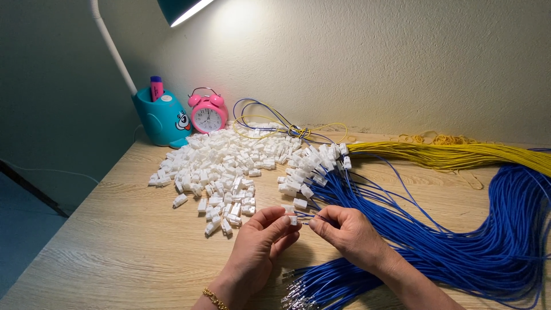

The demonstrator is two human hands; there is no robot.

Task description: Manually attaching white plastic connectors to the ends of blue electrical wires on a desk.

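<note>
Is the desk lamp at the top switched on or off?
On. The lamp head shows a bright strip, and light falls on the wall and the white plugs below.

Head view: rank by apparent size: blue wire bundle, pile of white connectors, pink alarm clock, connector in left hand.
1. Blue wire bundle
2. Pile of white connectors
3. Pink alarm clock, though it stands farther back, so it looks smaller
4. White connector pinched in the left hand

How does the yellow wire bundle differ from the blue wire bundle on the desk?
The yellow wire bundle is thinner and lies nearly straight along the back; the blue wire bundle is thicker and curves round toward the right hand. Both are long, thin insulated wires on the wooden desk.
</note>
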